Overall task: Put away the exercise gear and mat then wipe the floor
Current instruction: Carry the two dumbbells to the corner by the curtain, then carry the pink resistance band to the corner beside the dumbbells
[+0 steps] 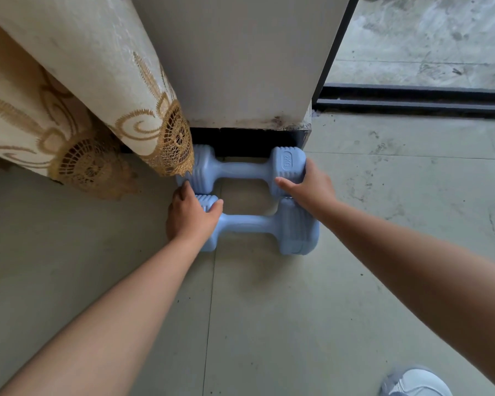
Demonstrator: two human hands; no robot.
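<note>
Two light blue dumbbells lie side by side on the tiled floor at the foot of a white pillar. The far dumbbell (245, 168), marked 2KG on its right head, sits against the pillar's dark base. The near dumbbell (257, 224) lies just in front of it. My left hand (190, 215) grips the left head of the near dumbbell, fingers and thumb curled round it. My right hand (306, 185) holds the right head of the far dumbbell, thumb on its near side and fingers wrapped over the outer end.
A cream curtain (77, 104) with gold embroidery hangs at the left, its hem touching the far dumbbell's left head. The white pillar (240, 58) rises behind. A black sliding-door track (412, 101) runs at the upper right. My grey shoe (412, 381) shows at the bottom right.
</note>
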